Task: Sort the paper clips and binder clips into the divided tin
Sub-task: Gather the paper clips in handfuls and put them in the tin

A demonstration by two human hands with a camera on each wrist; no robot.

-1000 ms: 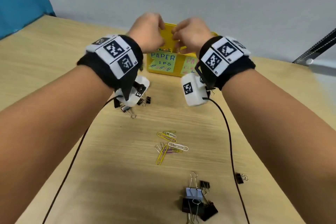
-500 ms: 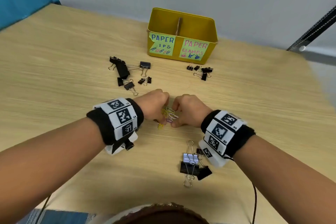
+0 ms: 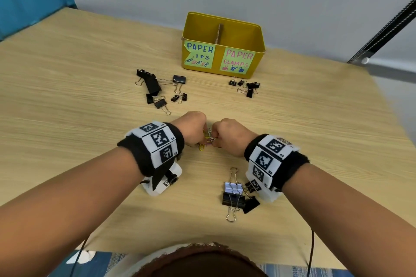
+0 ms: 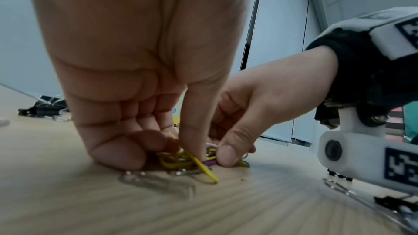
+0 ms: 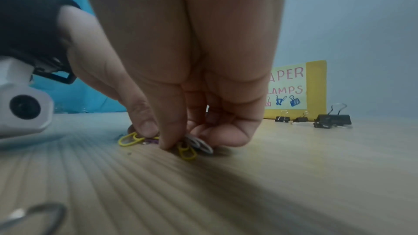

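Paper clips point(image 3: 207, 139) of coloured and bare wire, yellow, purple and silver, lie in a small tangled heap on the pale wood-grain table point(image 3: 67, 96), their long loops pointing every which way; one yellow clip sticks out toward the near edge. Left hand point(image 3: 191, 127) and right hand point(image 3: 231, 136) meet over the heap, knuckles up, fingers curled down and pinching the clips from either side; in the left wrist view the left thumb point(image 4: 194, 137) presses on a yellow clip beside the right thumb.

Far from the hands, near the table's back edge, stands the yellow rectangular metal tin point(image 3: 256, 51), upright, with a cardboard divider point(image 3: 219, 33) running front to back and two green paper labels point(image 3: 199, 54) on its front wall.

Black folded-steel binder clips with wire handles lie in three loose groups: a left group point(image 3: 155, 87) ahead of the left hand, a small group point(image 3: 246, 86) just in front of the tin's right half, and a near group point(image 3: 234, 195) touching the right wrist camera. Bare table stretches wide on both sides.
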